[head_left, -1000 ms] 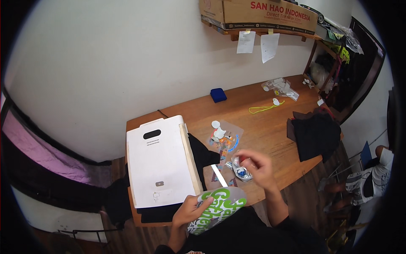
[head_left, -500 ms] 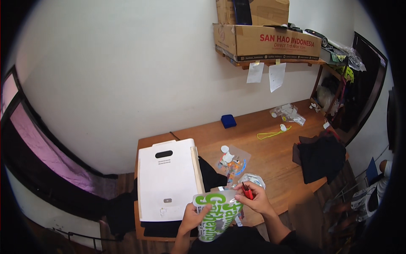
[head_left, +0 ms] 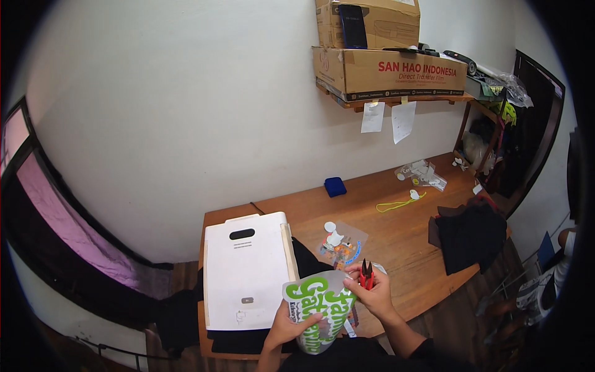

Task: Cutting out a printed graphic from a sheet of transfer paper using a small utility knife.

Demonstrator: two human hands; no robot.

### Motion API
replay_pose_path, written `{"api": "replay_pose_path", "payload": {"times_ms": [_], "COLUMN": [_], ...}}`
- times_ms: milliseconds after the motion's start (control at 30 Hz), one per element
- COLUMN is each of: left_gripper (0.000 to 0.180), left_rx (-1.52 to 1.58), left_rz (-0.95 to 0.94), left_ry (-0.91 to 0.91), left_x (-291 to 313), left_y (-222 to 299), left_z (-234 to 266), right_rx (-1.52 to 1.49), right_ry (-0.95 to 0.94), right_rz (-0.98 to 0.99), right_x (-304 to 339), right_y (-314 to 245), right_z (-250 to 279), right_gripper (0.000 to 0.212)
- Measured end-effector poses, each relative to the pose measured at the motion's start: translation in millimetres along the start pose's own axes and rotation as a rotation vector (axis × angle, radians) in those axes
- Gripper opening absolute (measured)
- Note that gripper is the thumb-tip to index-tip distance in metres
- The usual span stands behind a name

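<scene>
Holding film (head_left: 307, 296) in left fingers (head_left: 312, 320), snips (head_left: 367, 276) in right fingers (head_left: 356, 287).
Seemingly steadying the film; likely needing a freer right grip before using snips.

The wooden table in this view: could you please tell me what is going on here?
A person's left hand holds a sheet with green lettering. The right hand grips red-handled cutters, tips upward, and touches the sheet's upper right edge. A white device sits on the table, to the left.
</scene>
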State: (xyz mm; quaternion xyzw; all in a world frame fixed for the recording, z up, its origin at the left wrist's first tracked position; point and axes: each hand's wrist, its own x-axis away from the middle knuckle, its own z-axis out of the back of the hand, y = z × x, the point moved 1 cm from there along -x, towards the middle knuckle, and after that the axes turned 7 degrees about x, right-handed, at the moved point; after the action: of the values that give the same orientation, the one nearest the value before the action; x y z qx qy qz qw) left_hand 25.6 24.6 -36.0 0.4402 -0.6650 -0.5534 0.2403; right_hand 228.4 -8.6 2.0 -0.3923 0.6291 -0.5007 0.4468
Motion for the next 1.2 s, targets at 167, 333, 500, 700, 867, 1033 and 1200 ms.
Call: {"api": "replay_pose_path", "payload": {"times_ms": [167, 333, 500, 700, 867, 1033, 1200], "left_gripper": [0.06, 0.059, 0.058, 0.06, 0.06, 0.059, 0.061], "left_rx": [0.109, 0.105, 0.096, 0.073, 0.073, 0.11, 0.085], "left_rz": [0.031, -0.036, -0.031, -0.07, -0.036, -0.033, -0.026], "left_ry": [0.123, 0.158, 0.135, 0.12, 0.137, 0.131, 0.113], "left_x": [5.1, 4.1, 5.0, 5.3, 5.6, 5.7, 9.9], "left_y": [0.6, 7.0, 6.3, 8.7, 6.3, 15.7, 12.8], "left_z": [2.6, 5.7, 7.5, 6.2, 7.5, 0.3, 6.0], "right_rx": [0.009, 0.1, 0.084, 0.063, 0.017, 0.058, -0.039], "right_ry": [-0.002, -0.079, -0.134, -0.129, -0.103, -0.17, -0.312], "right_rz": [0.008, 0.071, 0.045, 0.034, -0.005, 0.065, 0.092], "right_x": [6.5, 5.9, 0.7, 1.7, 1.4, 1.7, -0.6], "right_y": [-4.0, -4.0, -6.5, -20.9, -21.8, -16.9, -5.6], "right_z": [1.3, 3.7, -1.2, -6.2, -6.2, -1.5, 11.5], "right_gripper": [0.019, 0.024, 0.03, 0.025, 0.024, 0.029, 0.038]}}
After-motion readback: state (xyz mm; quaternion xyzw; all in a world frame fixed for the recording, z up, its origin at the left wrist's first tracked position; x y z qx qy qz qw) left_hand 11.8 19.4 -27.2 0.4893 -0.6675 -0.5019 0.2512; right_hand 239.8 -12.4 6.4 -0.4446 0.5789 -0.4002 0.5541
